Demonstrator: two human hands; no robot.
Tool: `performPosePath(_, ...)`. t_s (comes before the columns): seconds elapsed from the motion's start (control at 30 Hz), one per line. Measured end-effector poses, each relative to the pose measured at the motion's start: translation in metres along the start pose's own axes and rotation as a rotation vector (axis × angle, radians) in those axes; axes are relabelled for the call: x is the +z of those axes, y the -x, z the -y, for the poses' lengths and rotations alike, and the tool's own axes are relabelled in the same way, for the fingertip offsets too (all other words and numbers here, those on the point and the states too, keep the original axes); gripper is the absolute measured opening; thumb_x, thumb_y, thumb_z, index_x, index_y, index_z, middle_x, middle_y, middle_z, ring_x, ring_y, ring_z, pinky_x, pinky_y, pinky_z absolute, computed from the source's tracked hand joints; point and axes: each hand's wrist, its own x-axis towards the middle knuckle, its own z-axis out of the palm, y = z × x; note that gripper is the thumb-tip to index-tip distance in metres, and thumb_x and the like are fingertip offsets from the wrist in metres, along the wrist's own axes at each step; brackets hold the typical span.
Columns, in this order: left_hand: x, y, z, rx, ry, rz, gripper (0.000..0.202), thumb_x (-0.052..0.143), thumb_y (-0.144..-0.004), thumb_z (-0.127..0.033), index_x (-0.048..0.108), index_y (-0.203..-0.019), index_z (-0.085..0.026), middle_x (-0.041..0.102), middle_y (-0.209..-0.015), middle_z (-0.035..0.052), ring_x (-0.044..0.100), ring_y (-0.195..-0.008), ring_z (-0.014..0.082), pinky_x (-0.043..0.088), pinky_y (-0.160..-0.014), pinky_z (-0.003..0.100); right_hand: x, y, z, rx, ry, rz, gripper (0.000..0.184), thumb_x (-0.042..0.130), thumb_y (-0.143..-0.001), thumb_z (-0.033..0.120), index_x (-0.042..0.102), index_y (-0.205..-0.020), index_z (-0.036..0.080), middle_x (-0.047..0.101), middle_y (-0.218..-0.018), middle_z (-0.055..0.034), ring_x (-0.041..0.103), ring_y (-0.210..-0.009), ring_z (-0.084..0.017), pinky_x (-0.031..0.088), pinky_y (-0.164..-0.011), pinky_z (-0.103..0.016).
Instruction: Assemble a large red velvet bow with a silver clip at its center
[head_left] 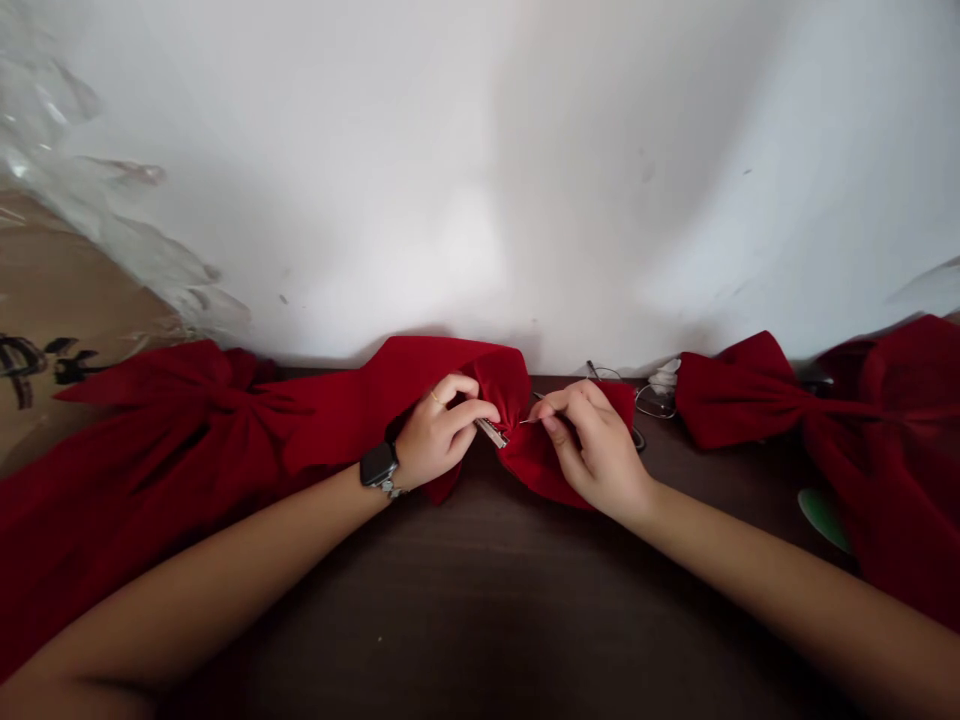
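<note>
A red fabric bow (pixel 442 362) with a gathered middle lies between my hands at the back of the dark table. My left hand (pixel 442 430), with a watch on its wrist, is closed on a silver metal clip (pixel 493 432) at the bow's gathered middle. My right hand (pixel 592 440) pinches a thin needle (pixel 528 420) just right of the gathers, its tip close to the red cloth. Part of the bow's right loop (pixel 544 470) is hidden behind my right hand. Whether a thread runs from the needle, I cannot tell.
Another large red bow (pixel 217 400) spreads on the left, by a plastic-covered cardboard box (pixel 67 270). More red bows (pixel 742 395) lie at the right, near wire-framed glasses (pixel 652 402) and a green round object (pixel 825 518). A white wall (pixel 375 180) rises behind the dark table (pixel 465 600).
</note>
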Motion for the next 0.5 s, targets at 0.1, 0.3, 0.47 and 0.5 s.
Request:
performPosePath(0.1,-0.009,-0.004,0.001,0.026,-0.217,-0.107,0.031,0.049,-0.081,-0.007,0.072,-0.083,-0.027,0.052,-0.079,0.002,0.053,-0.077,0.0138,0.044,-0.076,0.031,-0.007,-0.006,0.006,-0.095,0.159,0.009,0.011,0.041,-0.09,0.012,0.047,-0.086,0.021,0.064,-0.081,-0.0049,0.055,-0.08,-0.02,0.042,-0.072,-0.035)
performPosePath(0.3,-0.043,-0.019,0.001,-0.053,-0.186,0.041,0.022,0.052,-0.087,-0.027,0.07,-0.1,-0.03,0.067,-0.081,0.0009,0.058,-0.071,0.014,0.049,-0.066,0.025,-0.003,-0.002,0.013,-0.039,-0.111,0.141,0.011,0.036,-0.094,0.014,0.043,-0.093,0.022,0.066,-0.091,-0.0062,0.063,-0.083,-0.016,0.05,-0.073,-0.03)
performPosePath(0.47,-0.048,-0.029,-0.013,-0.022,-0.143,0.173,0.023,0.046,-0.084,-0.026,0.069,-0.082,-0.021,0.064,-0.071,0.0037,0.059,-0.072,0.0159,0.049,-0.07,0.025,0.0,0.004,0.017,-0.124,-0.284,0.287,0.012,0.038,-0.093,0.012,0.044,-0.092,0.022,0.068,-0.103,-0.0074,0.065,-0.097,-0.015,0.053,-0.08,-0.029)
performPosePath(0.5,-0.043,-0.029,-0.016,-0.036,-0.111,0.212,0.023,0.047,-0.082,-0.028,0.066,-0.073,-0.02,0.061,-0.064,0.0029,0.057,-0.068,0.016,0.049,-0.07,0.026,-0.001,0.005,0.019,-0.154,-0.275,0.296,0.012,0.038,-0.093,0.012,0.044,-0.092,0.022,0.068,-0.103,-0.0074,0.065,-0.097,-0.016,0.054,-0.081,-0.03)
